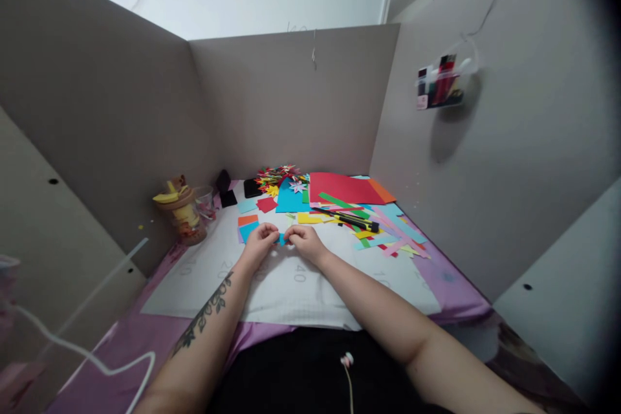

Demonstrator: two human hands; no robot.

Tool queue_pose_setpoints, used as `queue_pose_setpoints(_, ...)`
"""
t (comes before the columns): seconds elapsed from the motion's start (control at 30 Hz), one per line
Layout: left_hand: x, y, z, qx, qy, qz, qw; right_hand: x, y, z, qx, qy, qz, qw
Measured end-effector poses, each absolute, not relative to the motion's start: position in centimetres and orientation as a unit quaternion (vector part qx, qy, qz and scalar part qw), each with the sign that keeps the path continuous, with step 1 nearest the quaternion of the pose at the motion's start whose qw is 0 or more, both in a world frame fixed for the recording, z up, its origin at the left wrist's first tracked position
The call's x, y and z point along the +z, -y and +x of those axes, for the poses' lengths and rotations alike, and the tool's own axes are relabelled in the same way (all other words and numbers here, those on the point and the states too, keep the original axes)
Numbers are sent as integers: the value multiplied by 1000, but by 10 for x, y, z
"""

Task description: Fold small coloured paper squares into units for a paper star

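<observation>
A small piece of blue paper point(282, 239) is pinched between my two hands, just above the white sheet on the table. My left hand point(262, 240) grips its left side with thumb and fingers. From the other side, my right hand point(303, 240) holds it the same way. Its exact shape is mostly hidden by my fingertips. Close to my left hand lie square papers, an orange one point(248, 220) and a blue one point(248, 231). Beyond my right hand are yellow paper strips point(309, 218) and a black and yellow utility knife point(356, 222).
Folded paper stars point(276, 176) are heaped at the back, beside large red sheets point(342, 188). Coloured strips point(398, 226) spread over the right side. A brown and yellow cup point(187, 217) and a clear cup point(204, 202) stand at left. Grey panels point(291, 97) enclose the table.
</observation>
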State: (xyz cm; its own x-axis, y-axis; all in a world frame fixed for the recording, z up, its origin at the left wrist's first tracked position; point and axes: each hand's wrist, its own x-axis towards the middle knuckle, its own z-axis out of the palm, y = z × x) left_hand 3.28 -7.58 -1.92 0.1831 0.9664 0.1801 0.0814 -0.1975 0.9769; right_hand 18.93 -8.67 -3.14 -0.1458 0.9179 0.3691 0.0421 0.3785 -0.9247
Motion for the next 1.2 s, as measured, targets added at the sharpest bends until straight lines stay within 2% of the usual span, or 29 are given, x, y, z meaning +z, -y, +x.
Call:
queue_pose_setpoints(0.2, -24, 72, 32, 498, -415, 636, 418, -35, 84, 187, 356, 642, -386, 559)
queue_pose_setpoints(0.43, -26, 72, 32, 483, -409, 694, 344, -35, 84, 186, 315, 662, -434, 523)
queue_pose_setpoints(1.0, -28, 73, 34, 435, -431, 717, 332, -38, 79, 187, 274, 680, -449, 511)
queue_pose_setpoints(1.2, -25, 75, 34, 413, -447, 739, 288, -40, 80, 187, 262, 699, -442, 497)
